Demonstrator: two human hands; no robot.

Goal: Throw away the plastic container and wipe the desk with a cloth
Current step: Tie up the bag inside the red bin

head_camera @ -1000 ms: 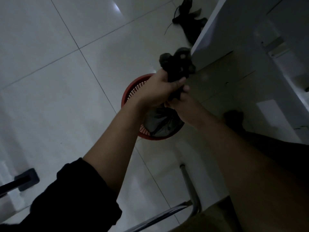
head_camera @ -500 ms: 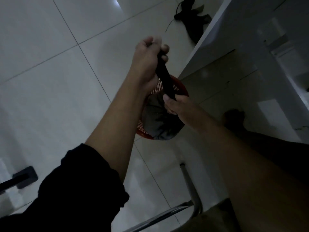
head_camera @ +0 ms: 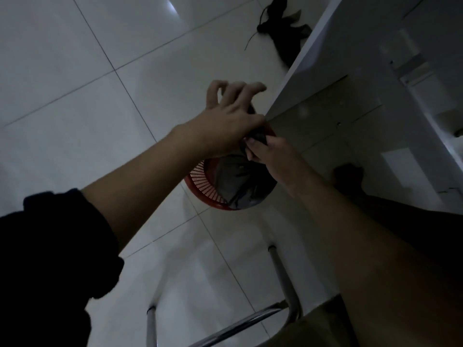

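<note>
A red mesh waste basket (head_camera: pixel 200 181) stands on the tiled floor beside the white desk (head_camera: pixel 313 53). A black plastic bag (head_camera: pixel 238 186) fills it, and the bag's neck is gathered into a twist above the rim. My right hand (head_camera: pixel 273 156) pinches that twist from the right. My left hand (head_camera: pixel 230 118) is over the neck with its fingers spread and bent; dark bag material shows under its palm and fingers. The plastic container and the cloth are not in view.
A chrome chair frame (head_camera: pixel 283 279) runs along the bottom of the view. Dark items with a cord (head_camera: pixel 283 28) lie on the floor by the desk's far end. White floor tiles (head_camera: pixel 87 121) spread to the left.
My left hand had pulled the bag's tail up and stretched it taut; now it has come back down onto the neck with its fingers spread. My right hand stays pinching the twist.
</note>
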